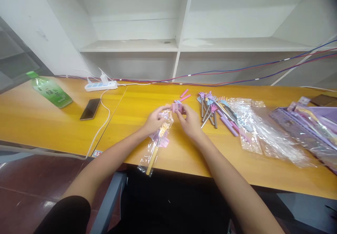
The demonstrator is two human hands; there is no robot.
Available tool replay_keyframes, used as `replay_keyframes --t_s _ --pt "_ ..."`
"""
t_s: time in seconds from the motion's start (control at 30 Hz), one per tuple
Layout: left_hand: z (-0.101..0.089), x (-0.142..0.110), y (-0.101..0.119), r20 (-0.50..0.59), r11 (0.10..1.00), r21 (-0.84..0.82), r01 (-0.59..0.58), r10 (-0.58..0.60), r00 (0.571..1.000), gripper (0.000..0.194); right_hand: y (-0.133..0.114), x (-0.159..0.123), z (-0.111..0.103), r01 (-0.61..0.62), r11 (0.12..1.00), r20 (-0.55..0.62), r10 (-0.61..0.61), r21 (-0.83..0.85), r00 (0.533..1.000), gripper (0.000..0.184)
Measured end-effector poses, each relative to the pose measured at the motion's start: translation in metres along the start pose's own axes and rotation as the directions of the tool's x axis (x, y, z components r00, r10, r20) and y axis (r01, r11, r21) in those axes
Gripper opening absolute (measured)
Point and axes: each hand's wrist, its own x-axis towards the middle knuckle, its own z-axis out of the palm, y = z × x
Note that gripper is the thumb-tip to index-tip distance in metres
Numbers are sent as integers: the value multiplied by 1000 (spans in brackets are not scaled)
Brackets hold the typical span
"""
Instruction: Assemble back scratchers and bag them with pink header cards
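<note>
My left hand (pixel 154 121) is closed at the top of a clear plastic bag. Inside the bag lies a back scratcher (pixel 152 161) with a yellow handle, a metal shaft and a pale yellow hand-shaped head. In my right hand (pixel 190 121) a small pink printed card (pixel 176 107) is pinched between thumb and fingers, beside the bag's upper end. The left fingertips come close to the card; whether they touch it I cannot tell. Several more pink cards (pixel 164 142) lie under the bag on the table.
Right of my hands lies a pile of back scratchers (pixel 210 109), with clear plastic bags (pixel 271 134) and a purple packed bag (pixel 310 132) beyond. Pink tubes (pixel 184 93) lie behind. On the left are a phone (pixel 90 109), a green bottle (pixel 52 91) and a power strip (pixel 98 86).
</note>
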Motion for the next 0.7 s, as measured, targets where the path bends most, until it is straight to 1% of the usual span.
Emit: replay_keyframes --t_s 0.07,0.13,0.2,0.33,0.4,0.5,0.57,0.6,0.67,0.7 --pt "1 0 -2 -8 999 -29 -14 14 1000 65 1 0 0 -20 1000 -15 20 9 1000 37" --pt "1 1 -4 9 998 -64 -7 7 1000 62 2 -1 0 -45 998 -26 46 32 999 42" --pt "0 2 -7 8 997 -80 -7 8 1000 60 3 -1 0 -70 996 -16 71 57 997 38" --pt "-1 7 -13 -57 998 -63 -5 1 998 65 4 -2 3 -88 990 18 86 111 996 26" --pt "-2 10 -17 -59 996 -88 -22 17 998 65 3 -2 5 -71 992 16 70 107 997 24" --pt "-1 12 -23 -53 991 -119 -68 62 997 63 0 -1 5 -24 997 -20 26 66 999 23" --pt "0 12 -25 -49 990 -122 -65 59 997 65 -1 0 3 -8 998 -26 9 55 1000 19" --pt "0 12 -25 -39 991 -121 -59 54 998 66 -1 0 2 2 999 -12 -2 51 1000 23" --pt "0 11 -25 -20 992 -112 -62 61 998 67 -1 1 -1 50 999 47 -50 8 998 40" --pt "-1 11 -25 -13 992 -104 -73 72 997 66 -1 0 -2 83 996 83 -81 -30 993 43"
